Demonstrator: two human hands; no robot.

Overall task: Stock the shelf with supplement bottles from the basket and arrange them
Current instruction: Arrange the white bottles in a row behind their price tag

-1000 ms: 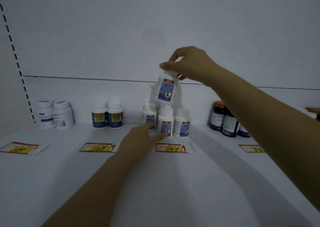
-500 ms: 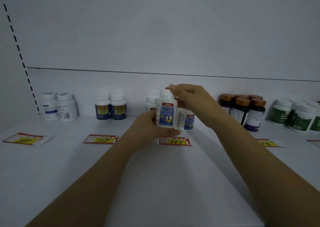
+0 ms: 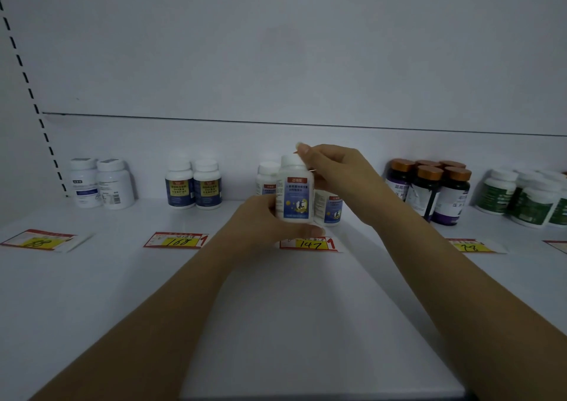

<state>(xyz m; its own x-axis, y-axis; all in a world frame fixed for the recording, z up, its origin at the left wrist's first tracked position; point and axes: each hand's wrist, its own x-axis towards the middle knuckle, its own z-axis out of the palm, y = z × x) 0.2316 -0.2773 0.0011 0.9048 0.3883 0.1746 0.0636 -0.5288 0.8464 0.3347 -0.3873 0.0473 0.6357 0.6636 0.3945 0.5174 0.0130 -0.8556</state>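
Head view: the left hand (image 3: 260, 219) grips the lower half of an upright white supplement bottle (image 3: 295, 195), thumb at its base (a price tag (image 3: 310, 243) lies just below that thumb). The right hand (image 3: 337, 180) curls at the cap; whether its fingertips (image 3: 302, 148) pinch it, I cannot tell. Matching bottles (image 3: 329, 210) stand on the shelf (image 3: 276, 308) just behind the fingers.
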